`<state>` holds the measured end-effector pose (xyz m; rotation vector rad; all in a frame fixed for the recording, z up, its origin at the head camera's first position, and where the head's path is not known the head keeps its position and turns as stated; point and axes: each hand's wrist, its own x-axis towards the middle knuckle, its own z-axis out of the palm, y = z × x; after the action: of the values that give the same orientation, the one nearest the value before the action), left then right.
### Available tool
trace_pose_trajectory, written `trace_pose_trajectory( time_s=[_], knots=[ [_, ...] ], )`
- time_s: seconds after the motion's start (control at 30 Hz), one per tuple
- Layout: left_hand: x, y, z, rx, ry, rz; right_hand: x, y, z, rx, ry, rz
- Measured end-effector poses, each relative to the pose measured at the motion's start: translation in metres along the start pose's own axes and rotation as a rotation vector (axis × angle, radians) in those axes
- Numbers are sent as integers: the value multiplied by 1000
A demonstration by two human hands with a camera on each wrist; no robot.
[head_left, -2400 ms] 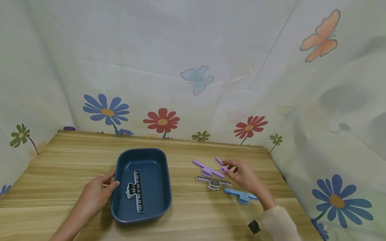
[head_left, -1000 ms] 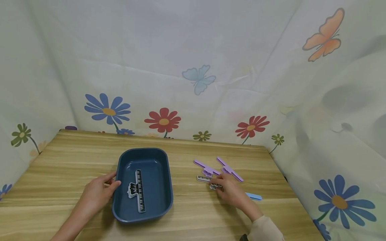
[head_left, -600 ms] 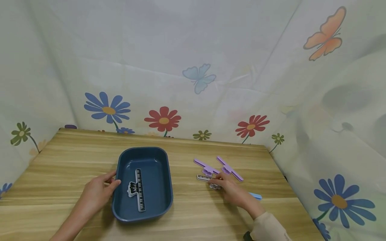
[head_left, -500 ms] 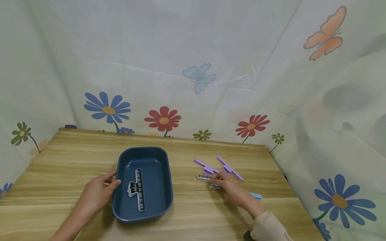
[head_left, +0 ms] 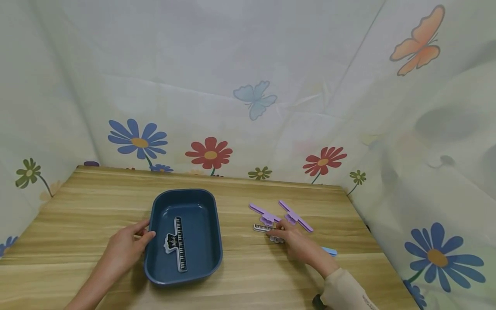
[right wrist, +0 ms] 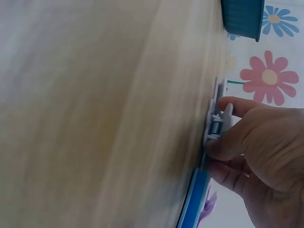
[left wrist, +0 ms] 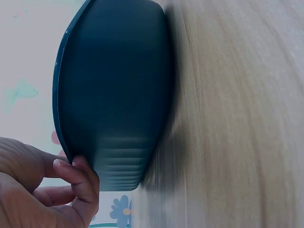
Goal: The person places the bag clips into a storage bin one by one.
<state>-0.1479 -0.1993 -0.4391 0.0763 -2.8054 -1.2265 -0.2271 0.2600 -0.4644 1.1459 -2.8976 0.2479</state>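
Observation:
A dark blue tray [head_left: 215, 241] stands on the wooden table [head_left: 85, 202], with a black-and-white piano-key clip [head_left: 177, 243] lying inside it. My left hand [head_left: 144, 235] grips the tray's left rim; in the left wrist view, the thumb of my left hand [left wrist: 71, 175] curls against the tray [left wrist: 118, 95] wall. My right hand [head_left: 279, 234] pinches the handle of a second piano-key clip [head_left: 263, 227] lying on the table. The right wrist view shows my right hand [right wrist: 219, 127] with finger and thumb around that clip [right wrist: 213, 118] at its spring.
Two purple clips [head_left: 265, 212] [head_left: 295, 217] lie just beyond my right hand. A blue clip [head_left: 330, 251] lies partly hidden behind my right wrist, and the same blue clip [right wrist: 194, 199] shows beside the hand. Flowered cloth walls close in the table at the back and right.
My right hand left the purple clip and came down and left onto the piano-key clip on the table. In the last half second it barely moved. The left hand stayed on the tray.

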Motion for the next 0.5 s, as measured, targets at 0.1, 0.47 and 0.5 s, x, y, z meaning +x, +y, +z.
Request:
trace_pose_trajectory(
  time_s=[0.1, 0.47, 0.5],
  knots=[
    [0, 0, 0, -1, -2, -5, 1, 1, 1, 8, 18, -9],
    [2, 1, 1, -11, -15, -39, 8, 0, -6, 130, 29, -20],
    [2, 1, 0, -9, -12, -38, 8, 0, -8, 152, 24, -10]
  ],
)
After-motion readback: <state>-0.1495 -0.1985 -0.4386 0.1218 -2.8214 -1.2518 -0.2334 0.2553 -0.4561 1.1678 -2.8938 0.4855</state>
